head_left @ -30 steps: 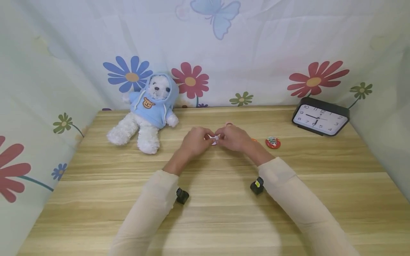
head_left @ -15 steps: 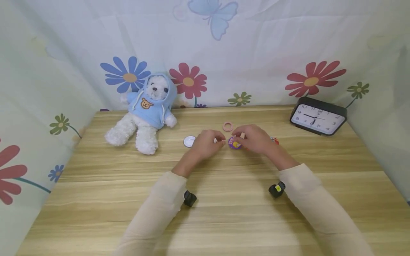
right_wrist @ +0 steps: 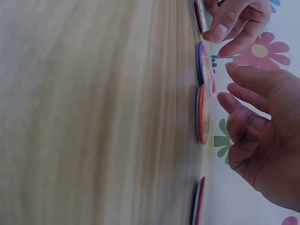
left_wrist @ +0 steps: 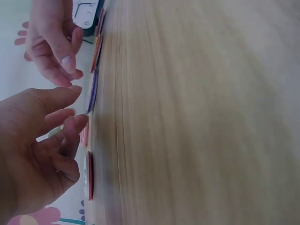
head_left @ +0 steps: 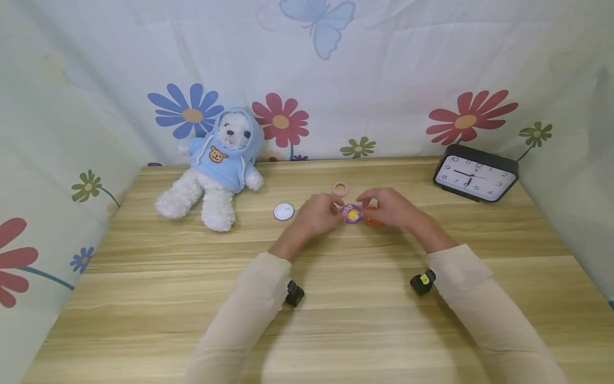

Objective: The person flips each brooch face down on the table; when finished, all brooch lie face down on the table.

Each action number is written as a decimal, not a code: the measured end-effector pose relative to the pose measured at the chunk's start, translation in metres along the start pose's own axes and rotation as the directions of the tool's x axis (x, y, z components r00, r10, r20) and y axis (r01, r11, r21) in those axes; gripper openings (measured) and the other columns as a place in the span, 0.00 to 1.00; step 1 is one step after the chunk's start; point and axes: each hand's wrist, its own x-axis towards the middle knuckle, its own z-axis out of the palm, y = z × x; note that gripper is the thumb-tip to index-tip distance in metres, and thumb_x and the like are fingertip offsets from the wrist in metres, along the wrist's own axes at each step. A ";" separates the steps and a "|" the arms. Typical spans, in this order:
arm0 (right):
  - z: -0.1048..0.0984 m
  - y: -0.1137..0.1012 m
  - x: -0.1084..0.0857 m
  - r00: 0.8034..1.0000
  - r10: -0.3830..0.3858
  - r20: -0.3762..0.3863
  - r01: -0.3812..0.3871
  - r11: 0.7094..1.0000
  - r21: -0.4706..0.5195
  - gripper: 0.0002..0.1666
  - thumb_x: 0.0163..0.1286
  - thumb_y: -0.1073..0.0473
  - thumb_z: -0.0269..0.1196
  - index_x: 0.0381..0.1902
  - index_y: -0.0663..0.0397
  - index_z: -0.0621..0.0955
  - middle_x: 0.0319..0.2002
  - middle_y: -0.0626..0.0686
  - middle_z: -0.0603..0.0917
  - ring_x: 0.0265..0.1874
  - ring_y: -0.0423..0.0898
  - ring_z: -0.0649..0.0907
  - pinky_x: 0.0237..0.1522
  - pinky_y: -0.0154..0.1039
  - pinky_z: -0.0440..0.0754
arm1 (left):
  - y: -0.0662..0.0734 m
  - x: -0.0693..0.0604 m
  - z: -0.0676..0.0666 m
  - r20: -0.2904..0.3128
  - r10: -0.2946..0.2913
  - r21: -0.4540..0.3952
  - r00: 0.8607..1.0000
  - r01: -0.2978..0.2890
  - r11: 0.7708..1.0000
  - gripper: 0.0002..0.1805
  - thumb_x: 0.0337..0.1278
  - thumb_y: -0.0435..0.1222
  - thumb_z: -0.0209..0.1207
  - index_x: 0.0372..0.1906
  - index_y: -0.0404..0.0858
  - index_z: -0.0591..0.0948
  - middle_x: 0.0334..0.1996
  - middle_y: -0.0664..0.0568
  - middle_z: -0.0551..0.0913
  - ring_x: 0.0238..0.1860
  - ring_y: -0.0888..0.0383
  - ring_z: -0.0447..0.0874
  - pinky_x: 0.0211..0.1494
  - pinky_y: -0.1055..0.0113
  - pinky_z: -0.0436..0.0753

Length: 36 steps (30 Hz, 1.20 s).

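Observation:
A purple round badge (head_left: 352,214) lies flat between the two hands, an orange badge (head_left: 372,217) beside it, partly covered by the right hand (head_left: 387,207). The left hand (head_left: 318,214) hovers at the purple badge's left edge, fingers loosely bent and holding nothing. In the right wrist view the right hand (right_wrist: 267,126) has thumb and fingers apart, empty, close by the orange badge (right_wrist: 203,114). A white-faced badge (head_left: 284,212) rests left of the left hand. The left wrist view shows the purple badge (left_wrist: 93,90) beyond the left fingertips.
A pink ring (head_left: 340,189) lies behind the purple badge. A white plush bear (head_left: 220,165) in a blue hoodie sits at the back left, and a black-framed clock (head_left: 476,174) stands at the back right. In the right wrist view, a red-edged badge (right_wrist: 199,201) lies apart.
Both hands have moved right and come apart, letting go of the small pale thing they pinched. The white-faced badge, purple badge and pink ring have come into view.

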 end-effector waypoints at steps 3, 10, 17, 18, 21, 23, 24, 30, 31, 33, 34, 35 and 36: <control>0.002 0.000 0.001 1.000 0.014 0.021 -0.013 1.000 -0.018 0.26 0.63 0.61 0.70 0.59 0.63 0.81 0.47 0.59 0.87 0.41 0.50 0.81 0.45 0.42 0.78 | 0.000 0.002 0.001 0.011 -0.009 -0.009 1.000 0.009 1.000 0.21 0.58 0.40 0.70 0.57 0.40 0.84 0.46 0.46 0.91 0.47 0.52 0.89 0.51 0.59 0.86; 0.006 0.003 0.003 0.998 0.038 0.046 -0.037 0.999 -0.028 0.30 0.60 0.60 0.72 0.60 0.62 0.81 0.48 0.59 0.87 0.46 0.52 0.80 0.51 0.45 0.77 | 0.002 0.004 0.001 0.025 -0.011 -0.013 1.000 0.011 1.000 0.24 0.55 0.39 0.72 0.57 0.37 0.83 0.44 0.46 0.91 0.46 0.53 0.90 0.54 0.59 0.85; 0.010 0.004 0.003 0.997 0.059 0.055 -0.058 0.998 -0.020 0.30 0.59 0.56 0.76 0.58 0.60 0.83 0.49 0.60 0.87 0.51 0.53 0.82 0.58 0.50 0.79 | 0.004 0.006 0.004 0.027 -0.015 0.002 1.000 0.015 1.000 0.25 0.53 0.40 0.74 0.56 0.36 0.83 0.41 0.47 0.92 0.41 0.55 0.89 0.50 0.62 0.85; 0.010 0.004 0.003 0.997 0.063 0.054 -0.062 0.998 -0.022 0.31 0.59 0.55 0.76 0.58 0.60 0.83 0.50 0.60 0.87 0.51 0.54 0.83 0.59 0.51 0.79 | 0.004 0.006 0.003 0.025 -0.016 0.003 1.000 0.016 1.000 0.26 0.53 0.40 0.74 0.57 0.35 0.83 0.41 0.47 0.92 0.41 0.55 0.89 0.50 0.62 0.85; 0.011 0.003 0.004 0.996 0.073 0.052 -0.071 0.997 -0.029 0.31 0.58 0.54 0.77 0.58 0.59 0.83 0.50 0.59 0.87 0.52 0.54 0.83 0.59 0.51 0.78 | 0.005 0.007 0.003 0.019 -0.015 0.008 1.000 0.015 1.000 0.26 0.52 0.39 0.74 0.56 0.35 0.84 0.41 0.46 0.92 0.42 0.54 0.89 0.50 0.61 0.85; 0.011 0.003 0.005 0.996 0.076 0.051 -0.074 0.997 -0.030 0.31 0.58 0.54 0.77 0.58 0.60 0.83 0.49 0.59 0.88 0.51 0.53 0.83 0.58 0.51 0.79 | 0.005 0.007 0.004 0.016 -0.016 0.013 1.000 0.015 1.000 0.27 0.51 0.39 0.75 0.56 0.35 0.84 0.41 0.46 0.92 0.42 0.54 0.89 0.51 0.61 0.86; 0.011 0.003 0.005 0.996 0.079 0.050 -0.078 0.996 -0.031 0.31 0.58 0.54 0.77 0.58 0.59 0.83 0.49 0.59 0.88 0.51 0.53 0.83 0.58 0.51 0.79 | 0.005 0.007 0.004 0.017 -0.017 0.013 1.000 0.017 1.000 0.27 0.51 0.39 0.75 0.56 0.35 0.84 0.42 0.46 0.91 0.42 0.54 0.89 0.51 0.61 0.86; 0.011 0.003 0.006 0.996 0.082 0.039 -0.080 0.996 -0.028 0.32 0.57 0.54 0.77 0.58 0.59 0.83 0.49 0.58 0.88 0.49 0.52 0.83 0.56 0.49 0.79 | 0.005 0.008 0.004 0.014 -0.010 0.014 1.000 0.010 1.000 0.26 0.51 0.39 0.75 0.55 0.34 0.84 0.42 0.45 0.91 0.41 0.54 0.88 0.50 0.61 0.86; 0.011 0.004 0.006 0.996 0.077 0.037 -0.076 0.997 -0.027 0.32 0.57 0.55 0.77 0.58 0.59 0.83 0.48 0.58 0.88 0.50 0.52 0.83 0.56 0.49 0.79 | 0.005 0.008 0.004 0.013 -0.008 0.013 1.000 0.008 1.000 0.25 0.51 0.38 0.75 0.55 0.34 0.84 0.42 0.45 0.91 0.41 0.54 0.88 0.50 0.61 0.86; 0.012 0.004 0.006 0.997 0.073 0.037 -0.073 0.997 -0.023 0.31 0.57 0.55 0.77 0.58 0.59 0.83 0.48 0.59 0.88 0.49 0.52 0.83 0.56 0.49 0.79 | 0.004 0.008 0.004 0.009 -0.005 0.012 1.000 0.005 1.000 0.25 0.50 0.38 0.75 0.55 0.34 0.85 0.42 0.45 0.91 0.43 0.53 0.89 0.51 0.60 0.86; 0.012 0.004 0.006 0.997 0.073 0.038 -0.073 0.997 -0.019 0.31 0.57 0.55 0.77 0.57 0.59 0.83 0.48 0.59 0.88 0.49 0.52 0.83 0.56 0.49 0.79 | 0.004 0.008 0.004 0.009 -0.007 0.010 1.000 0.007 1.000 0.26 0.50 0.38 0.75 0.55 0.34 0.85 0.42 0.45 0.91 0.44 0.52 0.89 0.52 0.60 0.86; 0.012 0.004 0.006 0.996 0.074 0.040 -0.074 0.997 -0.016 0.31 0.57 0.54 0.77 0.57 0.59 0.83 0.48 0.59 0.88 0.49 0.52 0.83 0.56 0.50 0.79 | 0.003 0.008 0.005 0.010 -0.008 0.006 1.000 0.008 1.000 0.26 0.50 0.38 0.75 0.55 0.34 0.85 0.42 0.45 0.91 0.45 0.52 0.90 0.53 0.60 0.86; 0.012 0.004 0.005 0.996 0.075 0.041 -0.074 0.997 -0.013 0.31 0.57 0.54 0.77 0.57 0.59 0.83 0.48 0.59 0.88 0.49 0.52 0.83 0.57 0.50 0.79 | 0.002 0.008 0.005 0.010 -0.009 0.001 1.000 0.009 1.000 0.26 0.50 0.38 0.75 0.55 0.34 0.85 0.42 0.45 0.92 0.45 0.52 0.90 0.53 0.60 0.86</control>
